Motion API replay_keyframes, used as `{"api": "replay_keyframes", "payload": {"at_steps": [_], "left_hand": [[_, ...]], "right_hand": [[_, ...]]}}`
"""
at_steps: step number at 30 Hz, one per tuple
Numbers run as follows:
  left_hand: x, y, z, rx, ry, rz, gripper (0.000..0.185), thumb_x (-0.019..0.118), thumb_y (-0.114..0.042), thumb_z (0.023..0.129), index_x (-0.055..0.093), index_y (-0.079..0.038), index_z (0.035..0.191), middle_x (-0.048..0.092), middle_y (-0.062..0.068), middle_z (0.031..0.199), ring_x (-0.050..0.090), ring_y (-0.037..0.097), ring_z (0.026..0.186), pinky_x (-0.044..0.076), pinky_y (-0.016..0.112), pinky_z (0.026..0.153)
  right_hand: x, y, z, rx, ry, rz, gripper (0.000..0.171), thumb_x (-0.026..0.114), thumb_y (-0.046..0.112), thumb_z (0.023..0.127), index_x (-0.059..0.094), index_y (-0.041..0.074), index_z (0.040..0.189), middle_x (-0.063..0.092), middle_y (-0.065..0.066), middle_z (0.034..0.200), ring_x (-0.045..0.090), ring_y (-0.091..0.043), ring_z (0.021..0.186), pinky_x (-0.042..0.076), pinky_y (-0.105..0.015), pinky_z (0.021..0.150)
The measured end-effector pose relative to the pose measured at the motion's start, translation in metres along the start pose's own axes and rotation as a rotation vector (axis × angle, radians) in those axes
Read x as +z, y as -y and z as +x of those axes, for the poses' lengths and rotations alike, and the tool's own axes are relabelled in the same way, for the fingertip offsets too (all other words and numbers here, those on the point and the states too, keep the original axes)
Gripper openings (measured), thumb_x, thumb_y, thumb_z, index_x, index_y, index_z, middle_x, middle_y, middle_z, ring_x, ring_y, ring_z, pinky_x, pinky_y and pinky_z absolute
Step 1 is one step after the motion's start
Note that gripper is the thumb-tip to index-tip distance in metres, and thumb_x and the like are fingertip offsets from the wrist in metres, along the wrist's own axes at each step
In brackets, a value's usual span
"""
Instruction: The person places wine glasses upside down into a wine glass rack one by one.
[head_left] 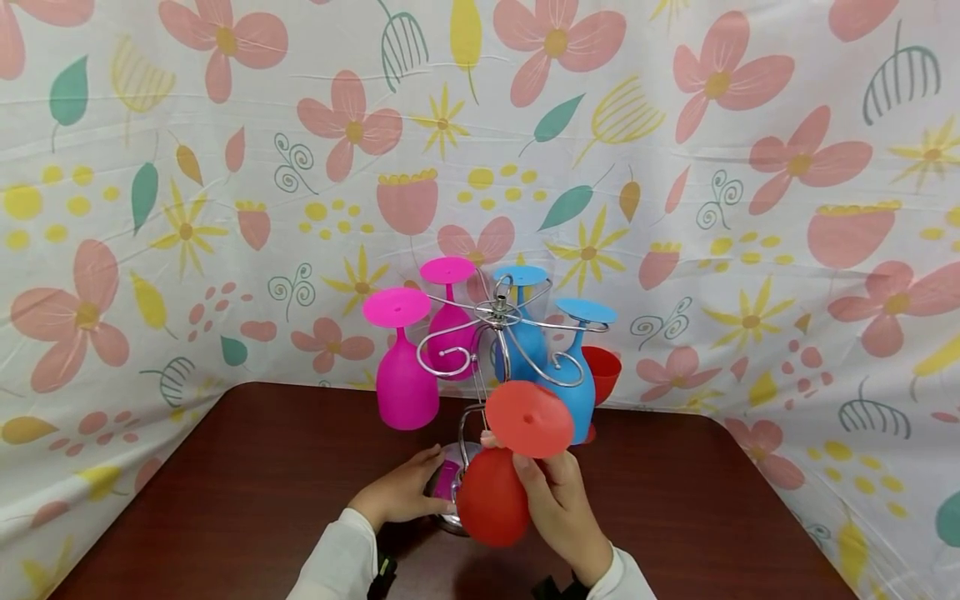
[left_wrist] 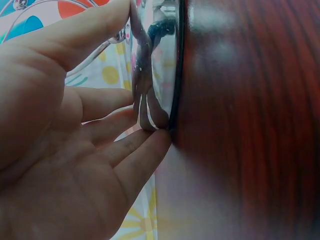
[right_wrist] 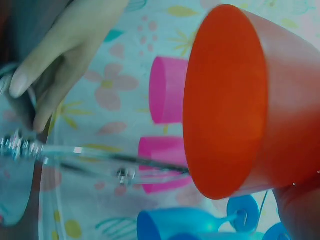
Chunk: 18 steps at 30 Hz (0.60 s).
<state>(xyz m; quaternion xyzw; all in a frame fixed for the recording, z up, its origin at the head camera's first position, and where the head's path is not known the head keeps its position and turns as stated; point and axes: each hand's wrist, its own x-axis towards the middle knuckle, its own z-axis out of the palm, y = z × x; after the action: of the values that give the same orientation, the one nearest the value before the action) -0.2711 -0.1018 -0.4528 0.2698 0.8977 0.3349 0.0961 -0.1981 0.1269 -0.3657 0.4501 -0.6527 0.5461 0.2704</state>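
A chrome wire rack (head_left: 501,333) stands on a dark wood table (head_left: 262,483), with two pink goblets (head_left: 405,367) and two blue goblets (head_left: 573,367) hanging upside down from its arms. My right hand (head_left: 558,500) grips an upside-down red goblet (head_left: 498,492) by the bowl and stem, just in front of the rack's base; its open mouth (right_wrist: 225,100) fills the right wrist view. My left hand (head_left: 401,492) lies with straight fingers (left_wrist: 140,155) against the rack's shiny round base (left_wrist: 155,65). Another red goblet (head_left: 603,371) shows behind the blue ones.
A flowered cloth (head_left: 750,167) hangs as a backdrop behind and beside the table. The table's rounded corners lie at the back left and back right. Bare wood stretches left and right of the rack.
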Motion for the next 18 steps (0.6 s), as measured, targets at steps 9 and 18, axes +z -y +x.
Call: {"api": "replay_keyframes", "payload": {"at_steps": [9, 18], "left_hand": [[0.0, 0.005, 0.004, 0.143, 0.013, -0.103, 0.07, 0.069, -0.042, 0.089, 0.044, -0.012, 0.148, 0.037, 0.009, 0.151, 0.033, 0.031, 0.138, 0.035, 0.051, 0.107], [0.003, 0.009, 0.008, 0.205, 0.011, -0.318, 0.057, 0.074, -0.029, 0.086, 0.046, -0.023, 0.136, 0.055, -0.01, 0.12, 0.054, 0.011, 0.107, 0.045, 0.031, 0.094]], "right_hand": [[0.026, 0.004, 0.03, 0.106, -0.071, 0.086, 0.028, 0.039, -0.005, 0.101, 0.056, 0.004, 0.122, 0.064, -0.014, 0.114, 0.06, -0.03, 0.11, 0.052, -0.042, 0.09], [0.044, -0.006, 0.053, 0.22, -0.092, 0.114, 0.022, 0.041, 0.005, 0.105, 0.055, 0.006, 0.121, 0.064, -0.011, 0.115, 0.058, -0.027, 0.114, 0.054, -0.043, 0.087]]}}
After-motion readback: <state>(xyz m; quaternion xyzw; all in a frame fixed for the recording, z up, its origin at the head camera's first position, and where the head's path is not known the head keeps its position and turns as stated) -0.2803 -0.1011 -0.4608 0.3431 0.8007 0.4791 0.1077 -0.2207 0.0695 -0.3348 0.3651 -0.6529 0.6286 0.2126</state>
